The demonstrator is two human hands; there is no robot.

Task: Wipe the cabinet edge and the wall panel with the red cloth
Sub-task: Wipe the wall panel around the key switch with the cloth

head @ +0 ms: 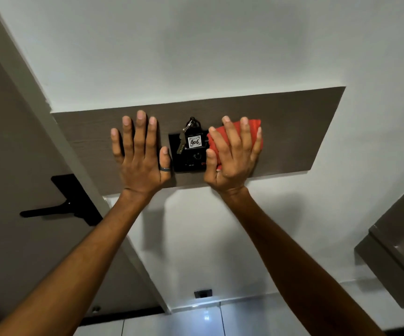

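A long grey-brown wall panel (293, 132) runs across the white wall. My right hand (232, 154) presses the red cloth (253, 126) flat against the panel, just right of a black key-card switch (190, 156). Red fabric shows above and between the fingers. My left hand (139, 151) lies flat on the panel left of the switch, fingers spread, holding nothing. A grey-brown cabinet (399, 251) juts in at the lower right, apart from both hands.
A key bunch with a "406" tag (193, 140) hangs in the black switch between my hands. A grey-brown door with a black lever handle (60, 207) stands at left. A small black socket (203, 293) sits low on the wall above the tiled floor.
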